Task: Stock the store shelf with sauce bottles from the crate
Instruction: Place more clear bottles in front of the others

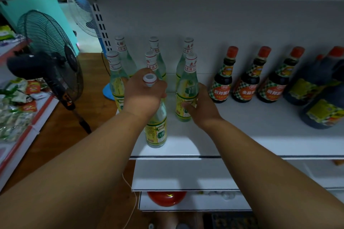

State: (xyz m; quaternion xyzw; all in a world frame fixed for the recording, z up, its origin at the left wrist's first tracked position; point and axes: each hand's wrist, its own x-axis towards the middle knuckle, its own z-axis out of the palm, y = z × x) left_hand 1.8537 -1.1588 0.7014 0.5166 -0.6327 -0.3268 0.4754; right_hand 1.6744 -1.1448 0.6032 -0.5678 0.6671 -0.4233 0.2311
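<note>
Clear bottles [156, 128] [186, 95] gripped by left hand [144, 93] and right hand [202, 105]

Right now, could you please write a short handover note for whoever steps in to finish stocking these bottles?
Left hand: grips the neck of a clear bottle standing near the shelf's front edge.
Right hand: holds the body of another clear bottle, upright on the white shelf.
Done: five more clear bottles stand in rows behind; the back row starts at. Three small dark sauce bottles and larger dark jugs stand to the right.
Left: line up the two held bottles, release, fetch more. The crate is not in view.
</note>
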